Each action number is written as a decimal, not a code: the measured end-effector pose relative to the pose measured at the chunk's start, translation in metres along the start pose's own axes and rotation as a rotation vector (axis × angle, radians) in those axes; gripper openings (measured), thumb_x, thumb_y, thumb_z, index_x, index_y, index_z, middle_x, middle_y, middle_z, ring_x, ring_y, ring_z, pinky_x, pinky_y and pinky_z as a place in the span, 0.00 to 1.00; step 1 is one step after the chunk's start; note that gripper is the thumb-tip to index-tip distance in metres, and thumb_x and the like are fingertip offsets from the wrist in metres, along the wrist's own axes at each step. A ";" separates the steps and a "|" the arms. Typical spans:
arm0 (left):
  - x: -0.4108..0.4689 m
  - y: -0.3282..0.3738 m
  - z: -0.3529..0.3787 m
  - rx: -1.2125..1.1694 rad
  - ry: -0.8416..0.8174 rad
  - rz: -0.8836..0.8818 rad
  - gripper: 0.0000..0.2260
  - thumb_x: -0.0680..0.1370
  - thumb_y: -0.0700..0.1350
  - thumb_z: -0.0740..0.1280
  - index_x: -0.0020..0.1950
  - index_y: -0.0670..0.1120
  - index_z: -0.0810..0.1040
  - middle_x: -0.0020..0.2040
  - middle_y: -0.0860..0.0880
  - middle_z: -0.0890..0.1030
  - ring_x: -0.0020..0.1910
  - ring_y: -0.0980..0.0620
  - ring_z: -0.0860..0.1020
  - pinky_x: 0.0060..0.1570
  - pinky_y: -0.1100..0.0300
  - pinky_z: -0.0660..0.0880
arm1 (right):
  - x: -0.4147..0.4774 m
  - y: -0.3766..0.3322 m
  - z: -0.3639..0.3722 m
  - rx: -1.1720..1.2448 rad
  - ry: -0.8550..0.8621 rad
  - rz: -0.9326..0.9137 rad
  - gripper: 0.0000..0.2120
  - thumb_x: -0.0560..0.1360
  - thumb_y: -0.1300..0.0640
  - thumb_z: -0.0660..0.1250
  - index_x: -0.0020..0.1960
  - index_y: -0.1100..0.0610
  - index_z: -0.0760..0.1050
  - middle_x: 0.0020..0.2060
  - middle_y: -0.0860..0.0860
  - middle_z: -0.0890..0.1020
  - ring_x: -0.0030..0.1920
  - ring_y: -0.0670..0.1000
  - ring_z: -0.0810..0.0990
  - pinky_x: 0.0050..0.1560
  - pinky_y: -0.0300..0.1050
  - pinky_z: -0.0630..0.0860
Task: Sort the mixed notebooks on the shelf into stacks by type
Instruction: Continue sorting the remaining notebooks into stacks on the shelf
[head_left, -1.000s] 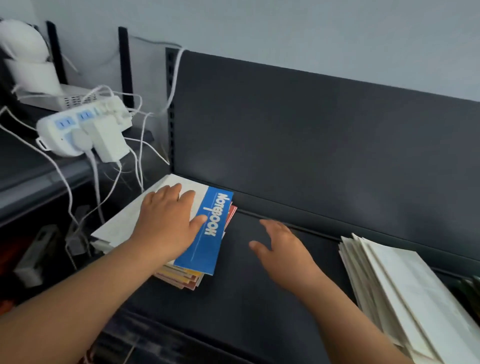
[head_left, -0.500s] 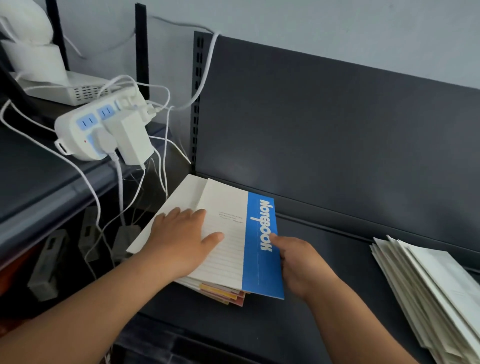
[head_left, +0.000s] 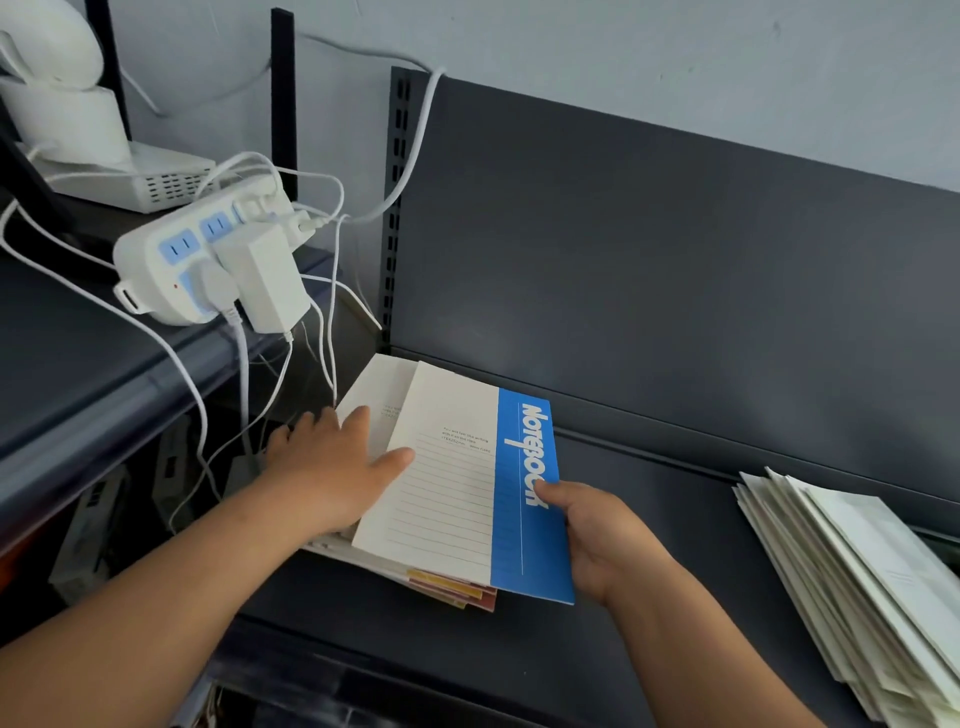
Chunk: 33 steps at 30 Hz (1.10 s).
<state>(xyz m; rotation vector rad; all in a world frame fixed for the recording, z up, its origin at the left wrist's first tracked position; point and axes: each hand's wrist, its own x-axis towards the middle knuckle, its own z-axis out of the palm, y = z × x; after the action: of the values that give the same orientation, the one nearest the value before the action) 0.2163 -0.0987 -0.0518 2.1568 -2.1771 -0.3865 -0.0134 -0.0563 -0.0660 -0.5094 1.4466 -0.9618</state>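
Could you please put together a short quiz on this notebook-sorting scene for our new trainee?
1. True or false: the right hand pinches the blue-banded notebook at its right edge.
2. The left hand lies flat on: A the mixed pile, B the power strip, C the back panel.
3. Fill in: the pale stack lies on the shelf to the ___ of the mixed pile.
Key: 1 true; 2 A; 3 right.
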 end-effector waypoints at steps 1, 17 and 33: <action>-0.003 0.002 0.002 -0.017 0.003 0.016 0.33 0.76 0.69 0.49 0.75 0.49 0.58 0.74 0.46 0.65 0.74 0.43 0.59 0.71 0.43 0.56 | 0.000 0.001 0.001 -0.002 0.005 -0.002 0.12 0.78 0.57 0.67 0.59 0.61 0.75 0.50 0.59 0.85 0.49 0.61 0.84 0.46 0.58 0.81; -0.028 0.033 0.007 -0.371 -0.010 0.255 0.17 0.77 0.63 0.58 0.62 0.57 0.71 0.55 0.61 0.78 0.55 0.55 0.76 0.60 0.49 0.72 | -0.010 0.010 -0.029 -0.006 0.072 -0.029 0.06 0.78 0.63 0.65 0.55 0.60 0.76 0.48 0.59 0.86 0.50 0.61 0.84 0.52 0.61 0.80; -0.056 0.124 -0.005 -0.976 -0.181 0.235 0.21 0.79 0.54 0.65 0.70 0.53 0.66 0.58 0.56 0.79 0.57 0.49 0.79 0.56 0.48 0.77 | -0.079 -0.008 -0.109 0.044 0.116 -0.436 0.09 0.81 0.64 0.61 0.57 0.57 0.77 0.48 0.54 0.87 0.46 0.56 0.86 0.44 0.56 0.82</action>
<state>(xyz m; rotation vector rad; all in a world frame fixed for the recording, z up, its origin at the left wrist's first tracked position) 0.0981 -0.0444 -0.0124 1.3439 -1.6895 -1.3151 -0.1089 0.0297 -0.0250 -0.7658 1.4417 -1.3841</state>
